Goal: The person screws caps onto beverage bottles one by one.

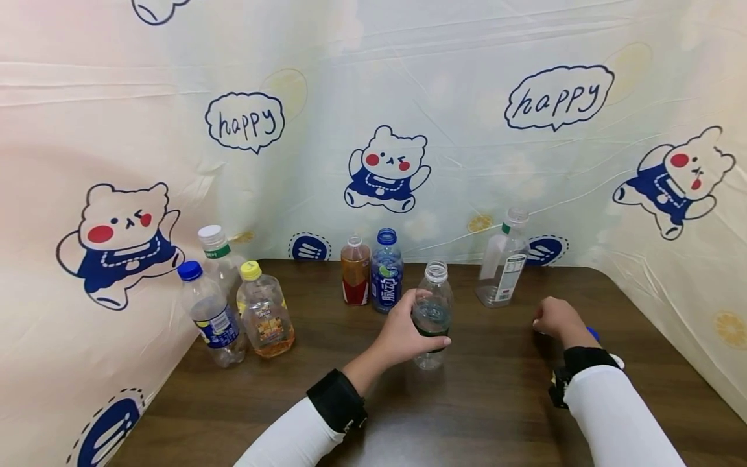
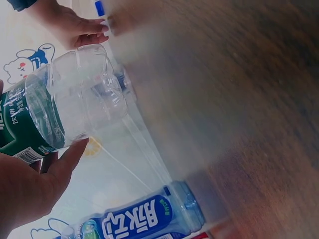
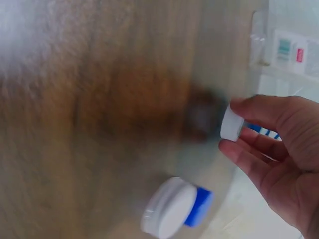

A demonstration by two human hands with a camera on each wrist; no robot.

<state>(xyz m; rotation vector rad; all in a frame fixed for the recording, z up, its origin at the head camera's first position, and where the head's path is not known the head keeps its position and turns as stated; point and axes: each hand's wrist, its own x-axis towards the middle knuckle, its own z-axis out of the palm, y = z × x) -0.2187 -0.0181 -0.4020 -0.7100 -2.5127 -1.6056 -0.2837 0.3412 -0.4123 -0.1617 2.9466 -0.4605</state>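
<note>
My left hand (image 1: 403, 331) grips a clear plastic bottle (image 1: 433, 311) with a dark green label (image 2: 22, 119), fingers and thumb round its middle. The bottle stands upright, its mouth uncapped. To the right, my right hand (image 1: 559, 319) pinches a small white bottle cap (image 3: 231, 123) between thumb and fingers, low over the table. Near that hand lie a larger white cap (image 3: 172, 208) and a blue cap (image 3: 201, 206). Behind the left hand stand an uncapped blue-labelled bottle (image 1: 386, 275) and an amber bottle (image 1: 355, 275).
On the left stand a blue-capped bottle (image 1: 216, 324), a yellow-capped bottle (image 1: 267, 314) and a white-capped bottle (image 1: 222, 263). A clear square bottle (image 1: 503, 266) without a cap is at the back right. A patterned curtain (image 1: 467, 162) hangs behind the brown table (image 1: 327, 402).
</note>
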